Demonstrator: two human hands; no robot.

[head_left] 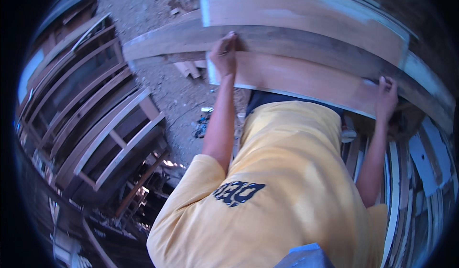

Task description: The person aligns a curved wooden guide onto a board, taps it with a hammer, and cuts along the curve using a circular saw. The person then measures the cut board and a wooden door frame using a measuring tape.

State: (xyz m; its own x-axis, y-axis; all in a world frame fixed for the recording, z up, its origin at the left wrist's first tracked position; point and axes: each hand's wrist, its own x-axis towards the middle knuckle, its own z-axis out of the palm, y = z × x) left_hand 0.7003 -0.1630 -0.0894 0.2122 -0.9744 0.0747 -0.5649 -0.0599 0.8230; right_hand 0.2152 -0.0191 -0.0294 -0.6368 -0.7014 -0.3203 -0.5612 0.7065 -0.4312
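A long, grey-brown wooden plank [306,45] lies across a wide light-brown panel [306,74] with pale blue-white edges, in front of my body. The plank sticks out well past the panel on the left. My left hand [224,55] is closed on the plank near the panel's left end, its fingertips over the wood. Farther right, my right hand [386,100] has its fingers curled at the plank's near edge, beside the panel's right end. A small whitish spot shows next to its fingers, too blurred to name.
Slatted wooden frames [117,141] are stacked at the left. Wood offcuts [186,68] and dark cords [201,124] lie on the dirt floor. Several long strips of wood [394,186] stand or lie at the right, beside a pale board [425,158].
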